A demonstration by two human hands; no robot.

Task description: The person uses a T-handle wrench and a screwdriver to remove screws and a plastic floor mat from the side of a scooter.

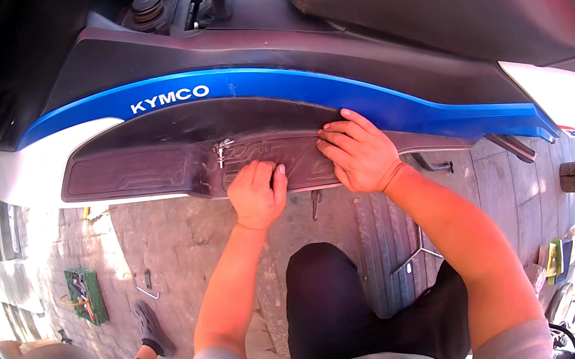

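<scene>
Item: mat, dark, patterned, one. Lying low along the side of the scooter, below the blue trim, with both hands resting at it. Whether it is sitting loose or fixed cannot be told.

Handling (judged): probably thin rubber or soft plastic; light, bending rather than cracking, slightly grippy, though dust may be making it slick. Best hold: the near edge, one hand towards each end, so that it is not sagging in the middle. Silver pieces, small, are lying on it beside the left hand and could be sliding off if it tilts.

Left hand: back upward, resting at the near edge; fingers curling together, thumb standing apart on the right. Tips are hiding underneath; cannot tell whether they are pinching anything.

Right hand: lying palm down across the mat, fingers loosely spreading, the uppermost overlapping the trim's lower edge; no pinch is showing.

Forearms: the left is rising and leaning rightward; the right is slanting up and leftward from a bent elbow.
</scene>
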